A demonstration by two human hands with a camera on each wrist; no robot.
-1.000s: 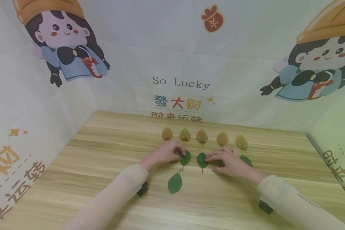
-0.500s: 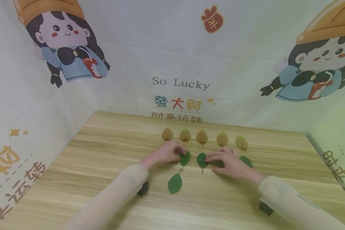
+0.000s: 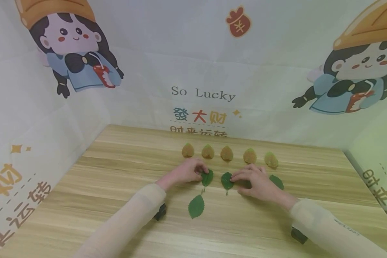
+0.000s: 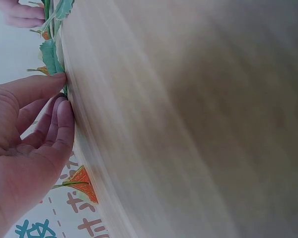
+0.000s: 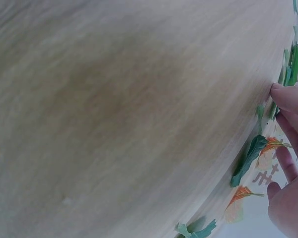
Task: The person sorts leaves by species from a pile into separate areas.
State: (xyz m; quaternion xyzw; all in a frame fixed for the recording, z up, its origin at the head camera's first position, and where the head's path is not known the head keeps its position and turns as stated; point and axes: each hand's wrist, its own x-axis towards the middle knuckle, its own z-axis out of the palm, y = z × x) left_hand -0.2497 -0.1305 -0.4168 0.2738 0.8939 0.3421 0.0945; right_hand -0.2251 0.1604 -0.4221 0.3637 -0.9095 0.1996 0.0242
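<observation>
My left hand (image 3: 191, 170) pinches the left edge of a serrated green leaf (image 3: 208, 178) between thumb and fingers. In the left wrist view its fingertips (image 4: 63, 96) meet at the leaf's edge, low over the tabletop. Just to the right, my right hand (image 3: 254, 182) pinches the right side of a second green leaf (image 3: 226, 181), whose short stem points toward me. A third green leaf (image 3: 196, 206) lies nearer to me, its stem by that of the left leaf. Right of my right hand, another green leaf (image 3: 276, 181) lies partly hidden behind it.
Beyond the hands, several orange, green-tipped, leaf-shaped pieces (image 3: 227, 153) stand in a row on the wooden table (image 3: 122, 157). A printed cloth (image 3: 142, 79) encloses the back and sides. Dark wrist cameras (image 3: 298, 235) hang under both sleeves.
The leaf in my left hand has shifted very slightly to the left. Both hands stay nearly in place, and the other leaves and orange pieces have not moved.
</observation>
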